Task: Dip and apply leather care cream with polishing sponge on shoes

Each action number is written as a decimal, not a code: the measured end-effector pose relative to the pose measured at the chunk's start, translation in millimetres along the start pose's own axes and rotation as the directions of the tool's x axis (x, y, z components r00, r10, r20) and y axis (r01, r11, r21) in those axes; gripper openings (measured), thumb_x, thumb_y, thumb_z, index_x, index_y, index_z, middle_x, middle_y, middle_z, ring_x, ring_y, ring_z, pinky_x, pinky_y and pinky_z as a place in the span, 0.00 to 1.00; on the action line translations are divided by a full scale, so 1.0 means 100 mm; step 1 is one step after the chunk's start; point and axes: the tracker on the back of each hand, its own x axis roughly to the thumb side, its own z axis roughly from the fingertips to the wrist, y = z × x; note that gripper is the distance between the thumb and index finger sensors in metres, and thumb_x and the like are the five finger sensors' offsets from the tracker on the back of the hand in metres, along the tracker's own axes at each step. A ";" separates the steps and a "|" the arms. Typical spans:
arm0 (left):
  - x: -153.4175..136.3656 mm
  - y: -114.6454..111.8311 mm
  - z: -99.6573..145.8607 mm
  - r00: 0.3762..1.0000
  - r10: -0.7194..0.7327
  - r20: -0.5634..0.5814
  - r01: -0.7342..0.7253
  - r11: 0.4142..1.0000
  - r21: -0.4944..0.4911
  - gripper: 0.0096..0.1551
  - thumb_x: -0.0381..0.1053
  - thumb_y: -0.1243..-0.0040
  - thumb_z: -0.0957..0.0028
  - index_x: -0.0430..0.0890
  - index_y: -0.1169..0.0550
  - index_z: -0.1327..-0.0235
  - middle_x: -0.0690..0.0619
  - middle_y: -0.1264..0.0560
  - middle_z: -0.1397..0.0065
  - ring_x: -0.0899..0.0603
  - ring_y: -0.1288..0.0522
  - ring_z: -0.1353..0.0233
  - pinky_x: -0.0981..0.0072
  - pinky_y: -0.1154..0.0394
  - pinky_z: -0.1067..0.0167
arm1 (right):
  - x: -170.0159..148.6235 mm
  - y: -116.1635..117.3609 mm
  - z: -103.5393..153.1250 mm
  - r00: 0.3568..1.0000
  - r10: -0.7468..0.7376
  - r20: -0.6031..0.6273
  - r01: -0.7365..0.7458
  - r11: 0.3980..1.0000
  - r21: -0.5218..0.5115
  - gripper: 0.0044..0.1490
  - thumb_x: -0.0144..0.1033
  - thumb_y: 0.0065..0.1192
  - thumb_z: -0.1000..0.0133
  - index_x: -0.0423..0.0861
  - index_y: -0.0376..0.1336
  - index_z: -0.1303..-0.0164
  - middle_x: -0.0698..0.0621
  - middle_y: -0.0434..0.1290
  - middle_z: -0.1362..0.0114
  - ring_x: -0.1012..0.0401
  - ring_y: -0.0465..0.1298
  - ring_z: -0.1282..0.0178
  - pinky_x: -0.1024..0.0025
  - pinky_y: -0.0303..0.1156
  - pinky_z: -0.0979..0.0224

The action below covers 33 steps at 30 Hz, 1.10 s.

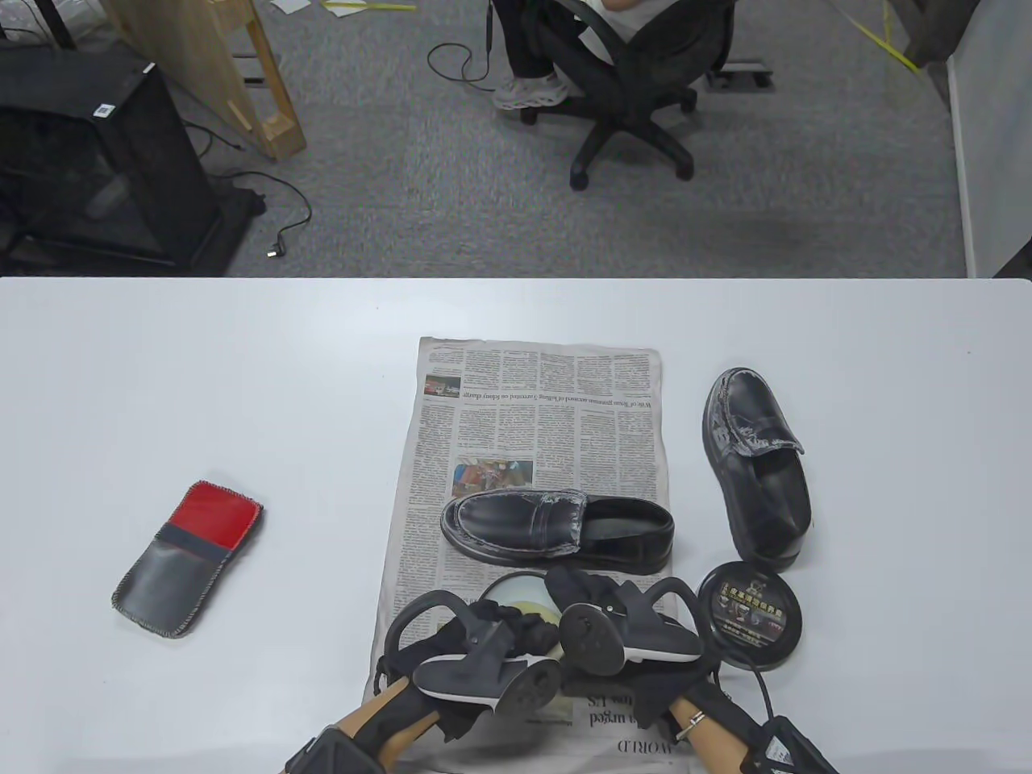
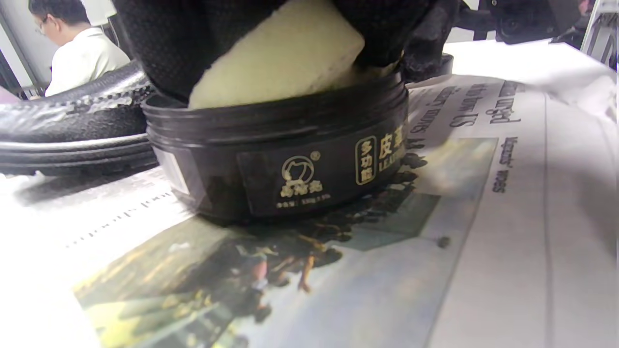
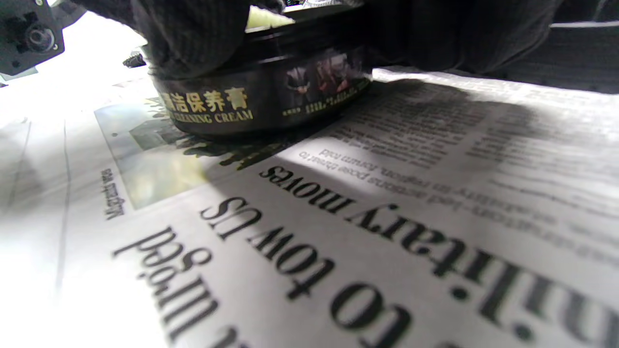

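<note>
Cream jar [image 2: 275,145] sits open on the newspaper [image 1: 532,419] at the near edge of the table [image 1: 201,387], just in front of the shoe [image 1: 556,528] that lies on its side across the same sheet. Its lid [image 1: 750,617] rests off to the right, touching the paper's edge, out of the way of the dipping.

From the left wrist view, the left hand [image 1: 476,645] has its gloved fingers curled round a pale sponge [image 2: 285,58], pushing its lower edge down into the jar's mouth, which I take to be the dip itself. The right hand [image 1: 621,625] wraps the jar's wall from the other side; the right wrist view shows a finger [image 3: 193,38] pressed against the rim, presumably to keep the jar from sliding while the sponge digs in.

A second shoe [image 1: 758,472] stands apart on the bare table, waiting its turn, I would guess. A red and grey pouch [image 1: 189,556] lies well to the left. The paper is likely there to catch smears.
</note>
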 end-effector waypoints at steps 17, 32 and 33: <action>-0.13 -0.04 0.07 0.991 0.131 -0.027 -0.129 0.989 0.075 0.28 0.52 0.47 0.38 0.46 0.30 0.25 0.48 0.25 0.25 0.43 0.24 0.30 0.47 0.27 0.30 | -0.06 -0.07 0.05 1.000 0.012 -0.013 -0.012 1.000 0.011 0.65 0.62 0.56 0.47 0.37 0.40 0.10 0.31 0.53 0.13 0.35 0.62 0.18 0.40 0.65 0.23; -0.92 0.18 0.32 0.867 0.191 -0.460 -0.034 0.944 0.328 0.28 0.52 0.49 0.35 0.49 0.33 0.22 0.48 0.27 0.20 0.41 0.26 0.25 0.44 0.29 0.27 | -0.30 -0.40 0.03 0.908 0.210 -0.364 -0.324 0.900 -0.290 0.47 0.56 0.51 0.40 0.47 0.48 0.12 0.35 0.53 0.12 0.35 0.58 0.16 0.38 0.60 0.22; -0.96 0.12 0.26 0.861 0.202 -0.467 -0.061 0.953 0.298 0.28 0.52 0.49 0.35 0.49 0.33 0.21 0.48 0.28 0.19 0.41 0.28 0.23 0.43 0.30 0.27 | -0.35 -0.38 -0.05 0.900 0.206 -0.385 -0.321 0.910 -0.262 0.47 0.56 0.51 0.40 0.46 0.48 0.13 0.35 0.54 0.12 0.35 0.58 0.17 0.38 0.60 0.22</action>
